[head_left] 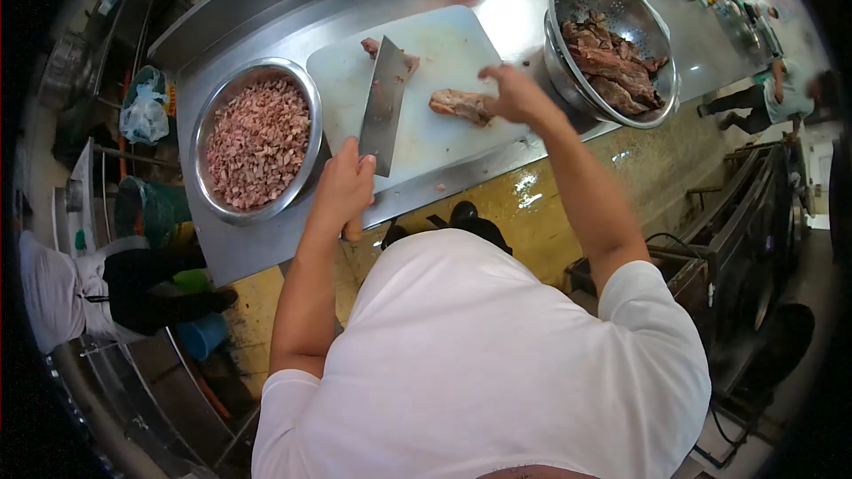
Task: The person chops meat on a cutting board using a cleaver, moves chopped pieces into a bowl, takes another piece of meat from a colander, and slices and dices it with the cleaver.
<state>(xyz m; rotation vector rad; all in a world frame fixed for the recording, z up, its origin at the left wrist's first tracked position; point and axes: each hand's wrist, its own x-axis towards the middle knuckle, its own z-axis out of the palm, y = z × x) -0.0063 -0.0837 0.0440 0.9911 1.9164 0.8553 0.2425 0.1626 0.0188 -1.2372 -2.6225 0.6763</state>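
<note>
The left hand [348,182] is closed around the wooden handle of a cleaver [383,111], its broad, flat steel blade angled over the board [435,44]. The right hand [517,96] is partly open, fingers loosely curved, at the right end of a chunk of meat [459,106]; whether it grips the chunk cannot be told. The chunk is oblong, pinkish brown and moist, and lies on the right part of the board. Smaller scraps [408,64] lie by the blade's tip.

The board is pale, smooth and smeared, set on a shiny steel table [257,31]. To its left, a round metal bowl [202,179] holds finely diced pink meat; to its right, a perforated colander [568,0] holds dark, fibrous slabs. Beyond the near edge is a wet yellow floor [550,186]. Other people stand at the left [89,293] and far right [784,98] of the room.
</note>
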